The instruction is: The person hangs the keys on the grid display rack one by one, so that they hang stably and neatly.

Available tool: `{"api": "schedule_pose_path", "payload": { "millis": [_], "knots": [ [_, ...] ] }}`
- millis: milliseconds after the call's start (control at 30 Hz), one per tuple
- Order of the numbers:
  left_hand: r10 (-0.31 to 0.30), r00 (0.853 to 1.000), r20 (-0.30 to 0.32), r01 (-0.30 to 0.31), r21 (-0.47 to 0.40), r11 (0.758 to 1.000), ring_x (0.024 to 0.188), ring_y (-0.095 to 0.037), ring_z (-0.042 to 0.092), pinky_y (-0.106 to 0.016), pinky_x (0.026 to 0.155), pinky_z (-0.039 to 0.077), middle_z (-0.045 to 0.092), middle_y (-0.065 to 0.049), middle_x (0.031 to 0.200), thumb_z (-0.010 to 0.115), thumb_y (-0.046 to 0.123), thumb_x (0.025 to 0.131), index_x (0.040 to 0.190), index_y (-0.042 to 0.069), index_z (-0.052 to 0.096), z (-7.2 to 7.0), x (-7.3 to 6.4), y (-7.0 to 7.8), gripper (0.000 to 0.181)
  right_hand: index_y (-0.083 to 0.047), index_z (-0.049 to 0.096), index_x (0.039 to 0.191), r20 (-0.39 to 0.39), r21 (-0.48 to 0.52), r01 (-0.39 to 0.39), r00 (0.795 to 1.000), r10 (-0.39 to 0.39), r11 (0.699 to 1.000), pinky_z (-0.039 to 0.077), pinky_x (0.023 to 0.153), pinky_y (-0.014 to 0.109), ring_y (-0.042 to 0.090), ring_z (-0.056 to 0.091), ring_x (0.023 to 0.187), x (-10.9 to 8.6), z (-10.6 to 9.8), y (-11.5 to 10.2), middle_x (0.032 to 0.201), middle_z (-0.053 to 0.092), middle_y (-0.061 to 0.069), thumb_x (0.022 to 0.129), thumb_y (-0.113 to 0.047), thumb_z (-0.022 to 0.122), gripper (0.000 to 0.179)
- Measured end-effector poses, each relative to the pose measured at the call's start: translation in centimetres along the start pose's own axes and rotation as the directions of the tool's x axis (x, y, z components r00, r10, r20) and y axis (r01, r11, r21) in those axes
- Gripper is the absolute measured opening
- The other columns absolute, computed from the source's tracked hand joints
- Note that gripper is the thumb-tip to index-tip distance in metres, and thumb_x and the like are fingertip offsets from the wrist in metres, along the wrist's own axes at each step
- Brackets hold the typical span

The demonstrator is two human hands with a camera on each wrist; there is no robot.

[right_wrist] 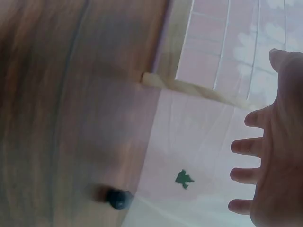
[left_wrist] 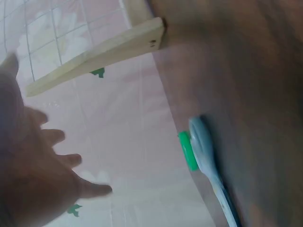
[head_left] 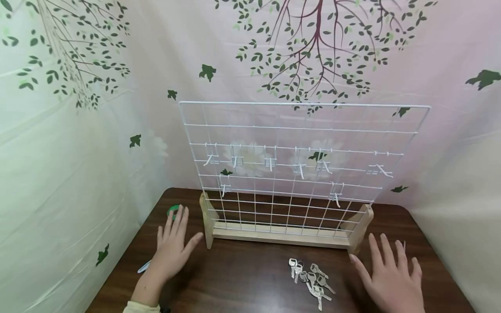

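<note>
Fingers spread, my left hand (head_left: 172, 250) hovers over the left of the brown table, holding nothing. My right hand (head_left: 395, 278) is likewise spread and bare at the right. Between them several silver keys (head_left: 312, 278) lie in a loose cluster, nearer the right hand; at least one small ring is among them. Behind stands a white wire grid rack (head_left: 289, 180) on a wooden base (head_left: 282, 237). Several white hooks (head_left: 271, 163) hang on its wires. In the left wrist view, the left hand (left_wrist: 42, 165) is apart from the rack; the right wrist view shows the right hand (right_wrist: 279, 146) with nothing in it.
A green ring-shaped thing (head_left: 170, 211) lies beyond the left fingertips, partly hidden. A pale blue long-handled thing (left_wrist: 202, 146) lies close by. A small dark round thing (right_wrist: 119, 198) sits near the table's edge at right. Patterned cloth (head_left: 148, 108) surrounds the table.
</note>
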State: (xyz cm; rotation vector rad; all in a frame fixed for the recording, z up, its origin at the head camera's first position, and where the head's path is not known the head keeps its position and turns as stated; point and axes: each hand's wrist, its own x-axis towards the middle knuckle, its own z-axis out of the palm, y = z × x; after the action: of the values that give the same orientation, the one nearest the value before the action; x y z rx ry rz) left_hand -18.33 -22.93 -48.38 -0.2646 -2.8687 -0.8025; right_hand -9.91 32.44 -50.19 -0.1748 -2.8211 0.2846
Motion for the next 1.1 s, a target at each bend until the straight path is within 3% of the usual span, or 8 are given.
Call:
{"api": "schedule_pose_path", "payload": {
  "millis": [200,400,567,800,900,1100],
  "knots": [
    [0.032,0.994,-0.104,-0.054,-0.214,0.975,0.167,-0.045,0.017,-0.075,0.127,0.027,0.005,-0.007,0.183,0.045,0.046,0.115,0.174,0.028,-0.001,-1.2,2.2,0.8,0.076,-0.016,0.027,0.171,-0.032,0.004,0.044,0.999,-0.043,0.999,0.017,0.113,0.086,0.058,0.022,0.155,0.0,-1.3,-2.5,0.17,0.032,0.029,0.106,-0.064,0.052,0.084],
    [0.035,0.988,-0.15,-0.079,-0.303,0.95,0.162,-0.043,0.033,-0.07,0.122,0.04,0.025,-0.013,0.179,0.04,0.042,0.117,0.174,0.031,0.005,-1.6,3.9,1.9,0.067,-0.014,0.033,0.169,0.064,0.031,0.079,0.995,-0.081,0.996,0.037,0.097,0.088,0.061,0.042,0.143,0.0,-1.7,-5.5,0.166,0.039,0.032,0.108,-0.064,0.05,0.081],
    [0.041,0.977,-0.209,-0.101,-0.289,0.952,0.156,-0.043,0.043,-0.067,0.122,0.042,0.039,-0.019,0.171,0.04,0.037,0.118,0.174,0.022,0.016,-1.2,5.3,3.2,0.063,-0.005,0.048,0.159,0.171,0.115,0.112,0.977,-0.13,0.987,0.057,0.084,0.074,0.055,0.066,0.121,0.4,-1.0,-6.8,0.145,0.062,0.03,0.108,-0.051,0.059,0.069],
    [0.02,0.965,-0.26,-0.088,-0.254,0.963,0.153,-0.043,0.047,-0.066,0.122,0.044,0.047,-0.019,0.165,0.042,0.034,0.118,0.17,0.017,0.031,-0.6,5.9,4.0,0.057,-0.006,0.067,0.14,0.283,0.216,0.126,0.941,-0.185,0.968,0.06,0.099,0.06,0.038,0.073,0.119,0.5,1.5,-6.7,0.132,0.073,0.016,0.102,-0.028,0.074,0.045],
    [0.012,0.965,-0.261,-0.082,-0.258,0.963,0.153,-0.042,0.047,-0.065,0.122,0.044,0.048,-0.017,0.165,0.042,0.035,0.118,0.168,0.015,0.035,-0.4,6.0,4.1,0.055,-0.005,0.068,0.137,0.288,0.232,0.14,0.935,-0.206,0.963,0.06,0.1,0.057,0.035,0.072,0.12,0.5,2.6,-6.4,0.13,0.074,0.014,0.099,-0.023,0.077,0.042],
    [0.0,0.969,-0.249,-0.069,-0.269,0.961,0.153,-0.043,0.047,-0.065,0.123,0.043,0.051,-0.019,0.163,0.046,0.034,0.117,0.163,0.011,0.046,0.1,5.8,4.1,0.052,-0.009,0.071,0.131,0.234,0.234,0.18,0.943,-0.236,0.955,0.06,0.096,0.051,0.026,0.071,0.112,0.5,3.7,-6.4,0.12,0.074,0.006,0.096,-0.02,0.081,0.038]
  ]
}}
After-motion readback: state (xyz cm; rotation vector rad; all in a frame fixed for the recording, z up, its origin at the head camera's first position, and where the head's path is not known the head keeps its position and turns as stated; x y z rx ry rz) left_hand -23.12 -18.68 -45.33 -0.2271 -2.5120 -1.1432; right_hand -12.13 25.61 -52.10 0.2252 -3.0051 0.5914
